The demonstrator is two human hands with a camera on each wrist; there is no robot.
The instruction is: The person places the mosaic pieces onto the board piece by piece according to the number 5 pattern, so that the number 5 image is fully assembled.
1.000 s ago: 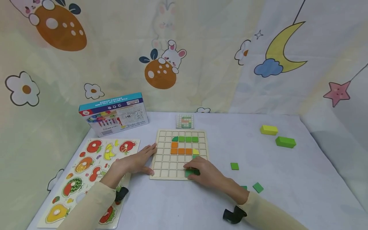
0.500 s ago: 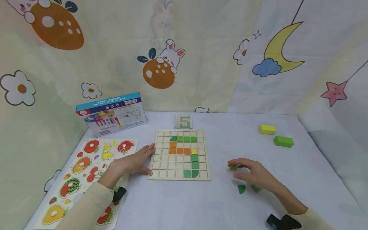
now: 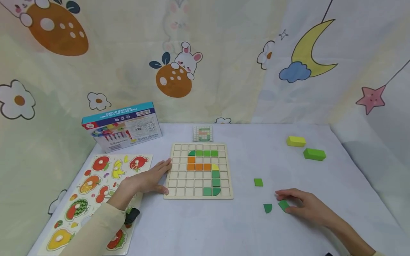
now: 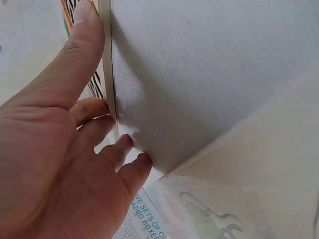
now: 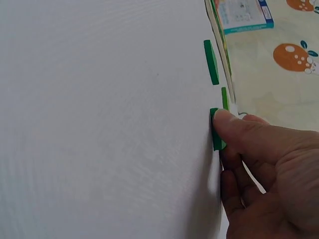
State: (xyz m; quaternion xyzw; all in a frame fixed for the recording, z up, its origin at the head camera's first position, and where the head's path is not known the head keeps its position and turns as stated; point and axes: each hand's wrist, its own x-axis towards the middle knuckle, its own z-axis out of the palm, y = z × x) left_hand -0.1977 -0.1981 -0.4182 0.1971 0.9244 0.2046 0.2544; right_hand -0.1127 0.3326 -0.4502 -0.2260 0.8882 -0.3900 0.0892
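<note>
In the head view, my left hand (image 3: 144, 183) rests beside a wooden grid board (image 3: 185, 185), its fingertips and thumb touching the left edge. Orange tiles (image 3: 199, 166), light green tiles (image 3: 206, 153), dark green tiles (image 3: 216, 174) and a yellow tile (image 3: 215, 166) form a figure like a 5 on the grid. My right hand (image 3: 309, 208) is low over the table at the right. Its thumb (image 5: 224, 119) touches a loose green tile (image 3: 283, 205), while the index finger looks apart from it. A rounded green tile (image 3: 267, 208) and a light green square tile (image 3: 258, 182) lie nearby.
A pattern card (image 3: 203, 133) lies behind the board. A fruit puzzle board (image 3: 105, 174) is at the left, partly under my left forearm, with a cardboard box (image 3: 123, 126) behind it. Yellow (image 3: 296, 141) and green (image 3: 314, 154) blocks lie at the back right.
My right hand has left the board, passed over the light green square tile and moved to the loose green tile nearer me. My left hand has stayed at the board's edge.
</note>
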